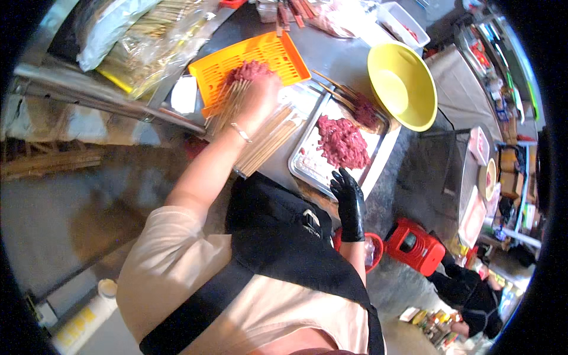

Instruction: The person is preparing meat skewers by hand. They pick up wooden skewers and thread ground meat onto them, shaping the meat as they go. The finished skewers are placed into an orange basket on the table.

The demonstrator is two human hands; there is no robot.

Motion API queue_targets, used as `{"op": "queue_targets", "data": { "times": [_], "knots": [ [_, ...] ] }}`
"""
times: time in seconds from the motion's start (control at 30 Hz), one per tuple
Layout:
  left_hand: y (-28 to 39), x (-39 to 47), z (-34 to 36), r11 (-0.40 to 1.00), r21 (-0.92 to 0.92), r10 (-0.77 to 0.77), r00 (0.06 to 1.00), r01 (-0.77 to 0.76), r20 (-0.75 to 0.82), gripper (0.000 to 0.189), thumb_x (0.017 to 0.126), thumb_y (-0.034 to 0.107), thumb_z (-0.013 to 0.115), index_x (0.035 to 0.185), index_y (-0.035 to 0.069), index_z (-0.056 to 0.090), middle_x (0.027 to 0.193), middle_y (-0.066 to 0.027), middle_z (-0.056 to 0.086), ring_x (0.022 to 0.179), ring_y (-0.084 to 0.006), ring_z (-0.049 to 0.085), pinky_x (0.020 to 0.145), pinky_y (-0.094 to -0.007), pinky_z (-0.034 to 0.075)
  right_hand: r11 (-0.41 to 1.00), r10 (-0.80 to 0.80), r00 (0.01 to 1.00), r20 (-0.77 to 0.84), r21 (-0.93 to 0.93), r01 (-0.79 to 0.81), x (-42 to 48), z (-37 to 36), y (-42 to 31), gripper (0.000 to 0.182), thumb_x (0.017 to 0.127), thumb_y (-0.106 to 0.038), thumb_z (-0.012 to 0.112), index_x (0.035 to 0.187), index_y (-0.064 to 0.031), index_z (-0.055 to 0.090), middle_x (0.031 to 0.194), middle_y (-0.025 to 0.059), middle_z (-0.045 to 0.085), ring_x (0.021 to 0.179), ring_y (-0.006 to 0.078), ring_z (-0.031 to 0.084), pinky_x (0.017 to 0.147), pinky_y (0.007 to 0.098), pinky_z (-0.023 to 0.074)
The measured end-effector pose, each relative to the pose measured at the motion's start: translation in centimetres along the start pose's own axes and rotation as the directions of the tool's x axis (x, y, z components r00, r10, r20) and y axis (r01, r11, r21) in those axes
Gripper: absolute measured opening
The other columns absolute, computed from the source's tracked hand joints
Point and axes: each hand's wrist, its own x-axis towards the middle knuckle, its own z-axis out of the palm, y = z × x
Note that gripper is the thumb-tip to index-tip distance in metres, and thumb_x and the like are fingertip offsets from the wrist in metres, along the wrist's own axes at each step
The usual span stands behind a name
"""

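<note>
My left hand [265, 94], bare with a bracelet at the wrist, is over an orange slotted plastic basket [293, 57]. Under and beside it lie skewers threaded with raw red meat [249, 71], their bare sticks [230, 100] pointing towards the lower left. Its fingers are hidden, so I cannot tell whether it grips one. In a black glove, my right hand [348, 193] hovers at the near edge of a metal tray [306, 175], fingers slightly apart and holding nothing visible. Close to its fingertips sits a heap of cut raw meat [342, 142]. Bare wooden skewers [270, 140] lie between my hands.
A yellow bowl [401, 86] stands beyond the tray, near more meat skewers [364, 111]. Bagged sticks [153, 40] occupy the left end of the metal table [230, 29]. On the floor at right are a red plastic stool [415, 246] and a red bucket [377, 253]. Farther right is another person [470, 288].
</note>
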Motion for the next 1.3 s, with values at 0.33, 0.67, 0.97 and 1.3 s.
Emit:
{"op": "queue_targets", "data": {
  "times": [0.33, 0.67, 0.97, 1.3],
  "knots": [
    [-1.7, 0.8, 11.4, 0.965, 0.253, -0.028, 0.933, -0.068, 0.358, 0.028, 0.086, 0.010, 0.043, 0.093, -0.001, 0.068, 0.099, -0.0236, 0.066, 0.094, -0.0347, 0.065, 0.080, -0.0445, 0.053, 0.652, -0.221, 0.970, -0.101, -0.755, 0.070, 1.7, -2.2, 1.4, 0.024, 0.089, -0.018, 0.061, 0.108, -0.0051, 0.068, 0.102, 0.0104, 0.070, 0.090, 0.0167, 0.067, 0.081, 0.0294, 0.0501],
    [-2.7, 0.4, 12.4, 0.966, 0.229, 0.070, 0.977, -0.117, 0.202, 0.025, 0.084, 0.009, 0.046, 0.081, -0.001, 0.069, 0.087, -0.0219, 0.067, 0.085, -0.0343, 0.067, 0.074, -0.0432, 0.055, 0.270, -0.331, 0.931, 0.156, -0.929, 0.252, 5.8, 0.7, 4.5, 0.023, 0.082, -0.015, 0.063, 0.104, -0.0106, 0.069, 0.097, 0.0132, 0.068, 0.091, 0.0286, 0.065, 0.080, 0.0356, 0.0497],
    [-0.8, 2.7, 11.5, 0.982, 0.147, 0.102, 0.990, -0.116, 0.097, 0.018, 0.089, 0.008, 0.044, 0.092, -0.001, 0.059, 0.081, -0.0226, 0.066, 0.079, -0.0391, 0.066, 0.067, -0.0451, 0.053, 0.184, -0.370, 0.918, 0.143, -0.957, 0.223, 5.0, -1.8, 2.2, 0.016, 0.083, -0.025, 0.058, 0.086, -0.0128, 0.069, 0.086, 0.0138, 0.066, 0.081, 0.0340, 0.064, 0.069, 0.0412, 0.0498],
    [12.5, -3.8, -1.2, 0.137, -0.989, 0.056, 0.997, 0.048, 0.056, 0.008, 0.097, 0.013, 0.050, 0.095, 0.005, 0.053, 0.070, 0.0002, 0.053, 0.054, -0.0073, 0.052, 0.051, -0.0208, 0.046, -0.039, -0.337, 0.938, 0.085, -0.996, 0.077, 7.9, 2.4, 4.2, 0.026, 0.079, -0.032, 0.067, 0.094, -0.0109, 0.069, 0.083, 0.0166, 0.067, 0.076, 0.0318, 0.065, 0.066, 0.0427, 0.0493]
  ]
}}
